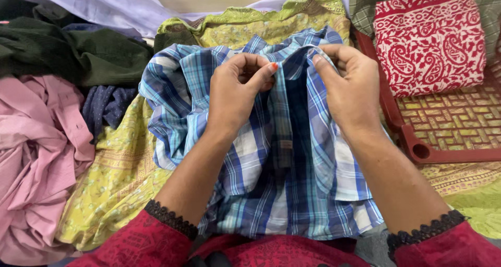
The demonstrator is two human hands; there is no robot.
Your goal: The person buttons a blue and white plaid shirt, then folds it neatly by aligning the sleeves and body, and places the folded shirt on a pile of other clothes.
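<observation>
shirt [271, 157] between garment pile [47, 141] and tray [443, 126]

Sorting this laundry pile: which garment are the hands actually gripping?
The blue plaid shirt in the middle; left hand and right hand pinch its collar edge. The pink shirt and dark green garment lie untouched.

Red woven-seat furniture [449, 126], piled clothes [47, 141]

One label is showing: a small pale fabric label [285, 144], roughly rectangular, is sitting on the button strip of the blue plaid shirt [271, 194], just below and between the two hands. Its markings are too small to make out. No packages, signs or screens are showing anywhere else.
</observation>
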